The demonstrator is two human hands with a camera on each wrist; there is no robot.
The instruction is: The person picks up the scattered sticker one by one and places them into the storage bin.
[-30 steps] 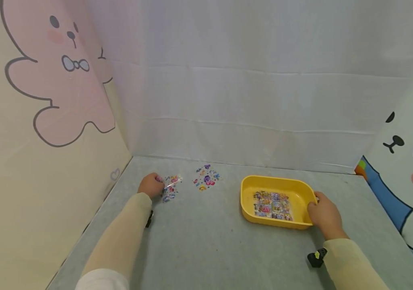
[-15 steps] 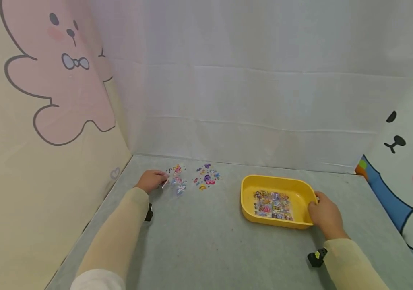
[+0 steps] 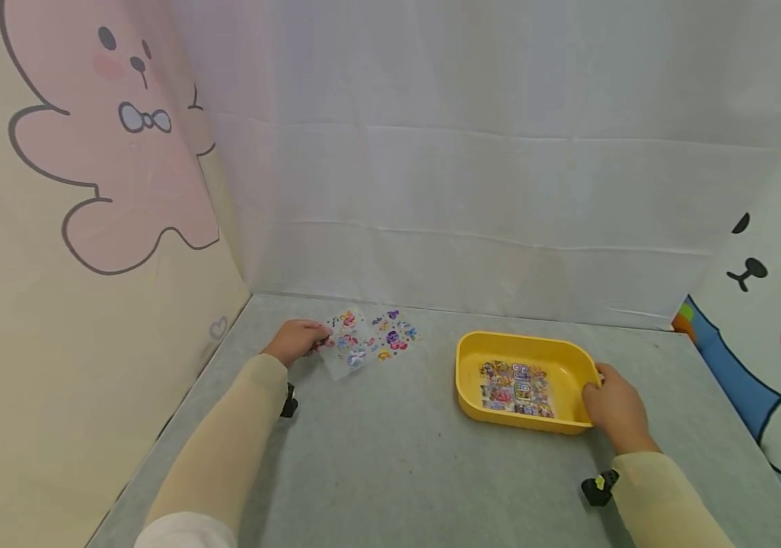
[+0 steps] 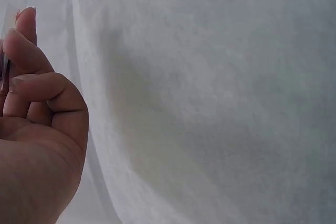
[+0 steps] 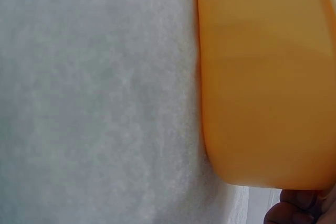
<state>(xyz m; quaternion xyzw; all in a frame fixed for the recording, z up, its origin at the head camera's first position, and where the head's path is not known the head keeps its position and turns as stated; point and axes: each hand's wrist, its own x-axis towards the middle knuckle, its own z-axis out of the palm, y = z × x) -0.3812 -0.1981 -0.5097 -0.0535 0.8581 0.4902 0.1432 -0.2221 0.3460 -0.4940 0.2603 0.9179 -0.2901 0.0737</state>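
Between the thumb and fingers of my left hand [image 3: 297, 341] is the edge of a clear sticker sheet [image 3: 348, 344] with small colourful prints, at the far left of the table in the head view. Its right edge overlaps or lies close to a second patch of colourful stickers [image 3: 397, 337]. In the left wrist view only a sliver of the sheet shows beside the curled fingers [image 4: 26, 51]. My right hand [image 3: 616, 403] grips the right end of a yellow plastic tray [image 3: 566, 373]. Inside that tray lies another sheet of colourful stickers [image 3: 517, 390].
A grey cloth-covered table [image 3: 390, 472] lies under everything. White curtain [image 3: 466, 190] hangs along its back edge. A cream panel with a pink bear [image 3: 144, 167] stands at the left, and a white bear print [image 3: 767, 327] at the right.
My left hand has moved a little to the right with the sticker sheet, bringing it up to the second patch of stickers. The right hand and the tray stay in place.
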